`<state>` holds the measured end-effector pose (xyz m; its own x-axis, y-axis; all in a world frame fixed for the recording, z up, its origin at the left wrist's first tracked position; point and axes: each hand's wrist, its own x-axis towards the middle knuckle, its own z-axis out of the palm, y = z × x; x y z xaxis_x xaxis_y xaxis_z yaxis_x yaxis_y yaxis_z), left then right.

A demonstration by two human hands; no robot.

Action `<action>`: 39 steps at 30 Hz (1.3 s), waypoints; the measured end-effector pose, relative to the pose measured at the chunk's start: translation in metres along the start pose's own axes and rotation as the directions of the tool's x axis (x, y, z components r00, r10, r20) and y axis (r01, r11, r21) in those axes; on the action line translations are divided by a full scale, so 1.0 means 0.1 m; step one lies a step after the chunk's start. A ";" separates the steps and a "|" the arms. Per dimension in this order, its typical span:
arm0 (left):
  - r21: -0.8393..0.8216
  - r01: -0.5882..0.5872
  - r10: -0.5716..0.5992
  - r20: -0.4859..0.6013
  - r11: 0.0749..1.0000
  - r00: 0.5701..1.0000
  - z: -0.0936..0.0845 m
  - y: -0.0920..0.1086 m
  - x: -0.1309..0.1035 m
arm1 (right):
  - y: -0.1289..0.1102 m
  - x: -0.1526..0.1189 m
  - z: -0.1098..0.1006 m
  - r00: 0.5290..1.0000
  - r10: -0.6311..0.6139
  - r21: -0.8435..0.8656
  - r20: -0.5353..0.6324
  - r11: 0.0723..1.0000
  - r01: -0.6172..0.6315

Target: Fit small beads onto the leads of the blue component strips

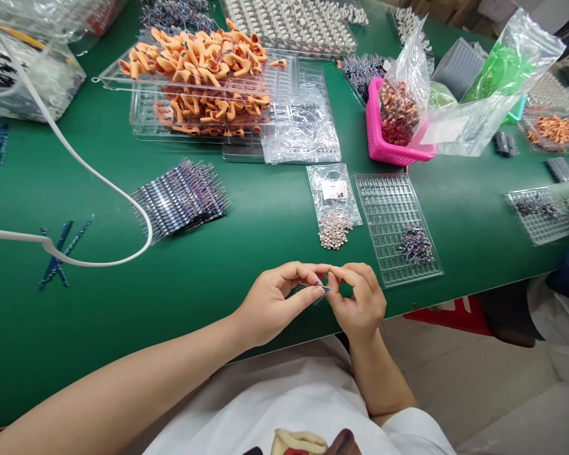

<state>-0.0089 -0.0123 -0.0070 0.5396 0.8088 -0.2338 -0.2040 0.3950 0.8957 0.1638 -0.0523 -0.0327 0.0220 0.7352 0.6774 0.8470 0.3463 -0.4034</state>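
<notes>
Components [325,290], dark and fine-wired, sit pinched in the left hand [274,303], the right hand [359,301] at three o'clock with fingertips together, any contents indiscernible.

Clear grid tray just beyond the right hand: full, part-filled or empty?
Part-filled. The tray has thin-wired parts heaped toward its right side; uncovered grid slots show elsewhere.
</notes>
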 end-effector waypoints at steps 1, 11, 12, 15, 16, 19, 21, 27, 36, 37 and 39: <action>0.010 -0.008 0.008 0.003 1.000 1.000 0.00 0.00 0.00 | 0.00 0.00 0.00 1.000 -0.011 -0.003 0.002 1.000 0.011; 0.092 -0.032 0.032 0.001 0.995 0.999 -0.02 0.00 0.04 | 0.03 -0.02 0.00 0.997 -0.042 0.100 0.058 0.994 0.036; 0.099 -0.030 0.030 0.001 0.995 1.000 -0.02 0.00 0.04 | 0.03 -0.02 0.00 0.997 -0.044 0.106 0.067 0.994 0.037; 0.095 -0.009 0.009 -0.002 0.995 1.000 -0.02 0.02 0.05 | 0.04 -0.02 0.00 0.995 -0.044 0.117 0.086 0.993 0.034; 0.090 -0.004 0.004 -0.002 0.996 1.000 -0.02 0.02 0.05 | 0.04 -0.02 0.00 0.995 -0.042 0.121 0.090 0.992 0.031; 0.089 -0.002 0.002 0.001 0.996 1.000 -0.02 0.03 0.05 | 0.04 -0.01 0.00 0.995 -0.034 0.136 0.095 0.991 0.021; 0.105 -0.009 0.009 0.002 0.994 1.000 -0.02 0.03 0.05 | 0.03 -0.01 -0.01 0.995 -0.023 0.141 0.094 0.990 0.010; 0.269 -0.087 0.087 0.009 0.959 0.996 -0.03 0.03 0.04 | 0.01 0.01 -0.03 0.985 0.148 0.216 0.093 0.962 -0.165; 0.514 -0.292 0.288 0.089 0.807 0.954 -0.01 0.05 0.00 | -0.01 0.04 -0.03 0.922 0.336 0.361 0.192 0.849 -0.385; 0.536 -0.323 0.319 0.104 0.780 0.942 -0.01 0.05 0.00 | -0.01 0.05 -0.03 0.913 0.353 0.376 0.203 0.833 -0.406; 0.570 -0.386 0.380 0.135 0.725 0.915 0.00 0.04 -0.01 | -0.02 0.07 -0.04 0.895 0.384 0.393 0.228 0.805 -0.445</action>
<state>-0.0105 -0.0113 -0.0035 0.5266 0.8314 0.1776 0.1099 -0.2738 0.9555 0.1638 -0.0502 -0.0249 0.2244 0.9235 0.3112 0.4632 0.1799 -0.8678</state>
